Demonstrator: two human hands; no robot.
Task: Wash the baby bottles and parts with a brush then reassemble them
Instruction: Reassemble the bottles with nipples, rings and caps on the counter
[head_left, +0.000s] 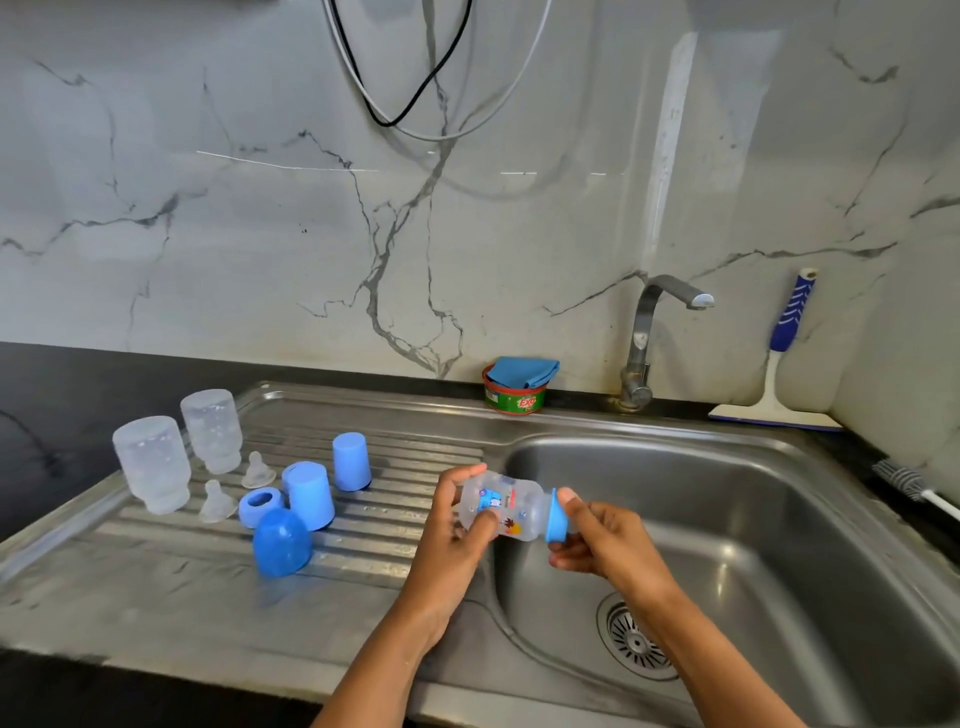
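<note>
I hold a clear printed baby bottle (511, 506) sideways over the sink's left edge. My left hand (457, 514) grips its body. My right hand (597, 535) is closed on the blue collar ring (560, 517) at its neck. On the draining board (363, 571) stand two clear bottles upside down (153, 465) (213, 436). Beside them are two clear teats (257, 470) (214, 501), a blue ring (261, 506), two light blue caps (310, 493) (350, 461) and a darker blue dome cap (281, 540). A bottle brush (904, 480) lies on the counter at the far right.
The steel sink basin (753, 519) with its drain (636, 639) is to the right. The tap (644, 343) stands behind it. A green soap tub with a blue cloth (514, 389) sits by the wall. A blue-handled squeegee (779, 374) leans in the right corner. Cables (415, 93) hang above.
</note>
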